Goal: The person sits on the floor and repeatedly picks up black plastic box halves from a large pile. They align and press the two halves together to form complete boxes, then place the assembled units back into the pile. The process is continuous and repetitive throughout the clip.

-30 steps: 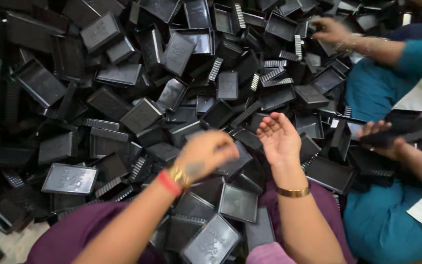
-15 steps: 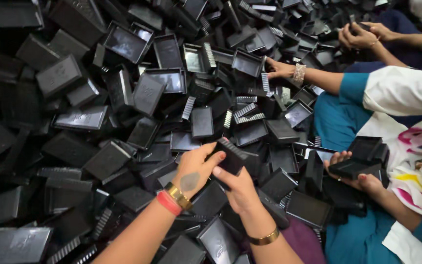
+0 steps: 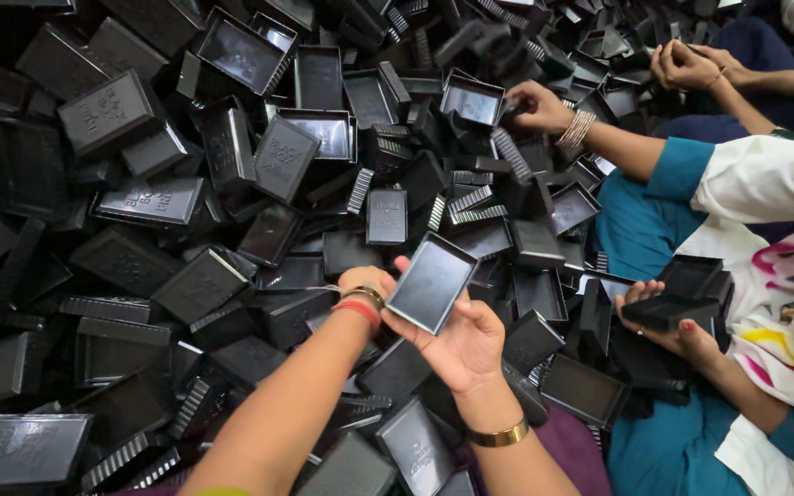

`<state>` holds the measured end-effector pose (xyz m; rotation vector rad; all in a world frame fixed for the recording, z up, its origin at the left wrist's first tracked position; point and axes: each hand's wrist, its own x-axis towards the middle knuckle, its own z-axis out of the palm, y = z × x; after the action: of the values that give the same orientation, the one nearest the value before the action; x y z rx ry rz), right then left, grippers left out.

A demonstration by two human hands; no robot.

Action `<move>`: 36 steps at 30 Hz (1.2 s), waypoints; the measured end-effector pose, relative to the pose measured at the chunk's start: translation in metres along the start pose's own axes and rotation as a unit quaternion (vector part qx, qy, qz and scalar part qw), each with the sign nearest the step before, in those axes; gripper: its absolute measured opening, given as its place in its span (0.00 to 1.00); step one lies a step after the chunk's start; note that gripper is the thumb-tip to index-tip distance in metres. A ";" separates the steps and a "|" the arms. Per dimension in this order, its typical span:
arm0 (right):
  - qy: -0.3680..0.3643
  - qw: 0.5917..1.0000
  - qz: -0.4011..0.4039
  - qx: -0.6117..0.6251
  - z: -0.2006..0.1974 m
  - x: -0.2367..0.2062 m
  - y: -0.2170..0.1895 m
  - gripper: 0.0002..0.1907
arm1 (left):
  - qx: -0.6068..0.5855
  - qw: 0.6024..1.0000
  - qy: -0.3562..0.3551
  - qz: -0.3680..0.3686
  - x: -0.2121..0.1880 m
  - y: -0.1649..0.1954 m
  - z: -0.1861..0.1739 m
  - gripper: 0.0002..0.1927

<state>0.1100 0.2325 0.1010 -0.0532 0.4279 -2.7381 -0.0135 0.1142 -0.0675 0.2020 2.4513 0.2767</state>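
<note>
A flat black rectangular plastic tray (image 3: 432,282) is held tilted just above a big heap of similar black trays (image 3: 232,184). My right hand (image 3: 461,349) lies palm up under its lower right side, with the thumb by its edge and a gold bangle on the wrist. My left hand (image 3: 367,278) meets the tray's left edge. Its fingers are mostly hidden behind the tray, and red and gold bangles sit on that wrist.
A seated person in teal and white at the right holds a small stack of trays (image 3: 682,296) in one hand and reaches into the heap with the other hand (image 3: 539,106). Another person's hands (image 3: 691,64) work at the top right. Trays cover the whole floor ahead.
My hands went from apart over the heap to closing together on one tray. That tray now sits higher, with its flat face turned up. The view has shifted left.
</note>
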 end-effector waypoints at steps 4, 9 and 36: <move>0.023 1.000 0.000 0.010 -0.003 0.000 0.004 0.35 | -0.037 0.998 0.033 -0.037 -0.001 0.004 0.001 0.16; 0.073 0.997 -0.013 -0.033 -0.020 0.000 0.008 0.31 | -0.047 0.998 -0.009 -0.046 -0.011 0.004 -0.006 0.14; 0.214 0.968 -0.072 -0.114 -0.044 0.017 0.019 0.20 | -0.140 0.938 0.316 -0.018 -0.195 -0.142 -0.108 0.17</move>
<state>0.0967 0.2225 0.0528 0.4741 0.8863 -2.8205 0.0594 -0.0804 0.0959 -0.0729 2.9949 0.7694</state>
